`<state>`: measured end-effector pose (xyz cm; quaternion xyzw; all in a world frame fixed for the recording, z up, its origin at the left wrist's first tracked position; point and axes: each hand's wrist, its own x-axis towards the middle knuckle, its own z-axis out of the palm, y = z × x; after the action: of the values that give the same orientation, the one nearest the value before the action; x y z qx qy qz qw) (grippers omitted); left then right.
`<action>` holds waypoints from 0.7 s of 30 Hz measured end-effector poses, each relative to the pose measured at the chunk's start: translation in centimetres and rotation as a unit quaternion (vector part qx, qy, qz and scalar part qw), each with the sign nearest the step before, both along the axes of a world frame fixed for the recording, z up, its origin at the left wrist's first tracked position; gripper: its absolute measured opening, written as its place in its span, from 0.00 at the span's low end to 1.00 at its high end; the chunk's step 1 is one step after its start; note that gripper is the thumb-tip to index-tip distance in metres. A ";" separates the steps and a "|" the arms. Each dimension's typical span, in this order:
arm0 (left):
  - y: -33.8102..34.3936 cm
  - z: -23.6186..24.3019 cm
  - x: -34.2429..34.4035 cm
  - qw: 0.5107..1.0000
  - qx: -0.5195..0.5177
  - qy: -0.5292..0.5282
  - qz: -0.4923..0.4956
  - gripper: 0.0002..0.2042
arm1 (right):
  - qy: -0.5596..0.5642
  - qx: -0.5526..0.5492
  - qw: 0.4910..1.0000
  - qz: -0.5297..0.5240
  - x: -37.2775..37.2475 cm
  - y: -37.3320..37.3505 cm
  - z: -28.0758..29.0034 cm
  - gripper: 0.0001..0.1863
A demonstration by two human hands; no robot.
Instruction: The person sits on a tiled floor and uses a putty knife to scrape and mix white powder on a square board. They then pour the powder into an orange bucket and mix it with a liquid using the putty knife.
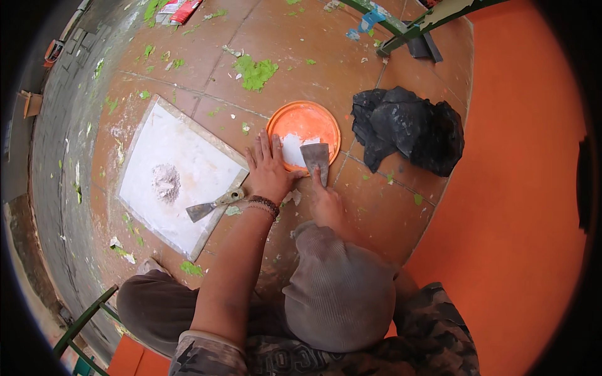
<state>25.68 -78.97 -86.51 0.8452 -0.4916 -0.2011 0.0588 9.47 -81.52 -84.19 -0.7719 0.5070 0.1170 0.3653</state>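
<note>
My left hand (pixel 269 168) is open, fingers spread, touching the near-left rim of a round orange plastic lid (pixel 304 116). My right hand (pixel 327 203) grips a wide metal putty knife (pixel 315 155), whose blade lies over a white patch (pixel 290 149) inside the lid. Left of the lid, a square white board (pixel 147 135) carries a small mound of pale powder (pixel 166 183). A narrower scraper (pixel 202 210) rests across that board's near right edge, beside my left forearm.
A crumpled black plastic bag (pixel 414 131) sits right of the lid. Green paint flakes (pixel 257 72) dot the tiled floor (pixel 226 37). A green metal frame (pixel 414 28) stands at the top right, and an orange surface (pixel 508 156) fills the right side. My bent knees occupy the bottom.
</note>
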 end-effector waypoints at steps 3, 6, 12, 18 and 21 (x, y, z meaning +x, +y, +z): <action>-0.3 0.2 -0.1 1.000 0.016 0.004 0.001 0.53 | -0.097 -0.015 0.994 -0.041 0.8 -1.1 -0.4 0.39; -0.3 0.4 -0.1 0.999 0.033 -0.001 0.001 0.53 | 0.004 -0.061 0.997 0.047 -0.3 -0.5 0.5 0.39; -0.4 -0.2 -0.4 1.000 0.006 0.007 0.025 0.54 | 0.034 -0.022 0.998 0.053 1.5 -1.8 1.6 0.40; -0.7 0.2 -0.6 1.000 0.017 0.004 0.023 0.54 | 0.034 -0.045 0.998 0.039 0.5 -2.0 0.4 0.41; -1.0 0.0 -1.2 1.000 0.007 0.004 0.020 0.54 | 0.022 -0.034 0.999 0.024 1.1 -3.0 0.6 0.40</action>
<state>24.46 -79.94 -86.53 0.8547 -0.4726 -0.2066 0.0589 10.53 -84.51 -83.62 -0.7931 0.4999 0.1249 0.3249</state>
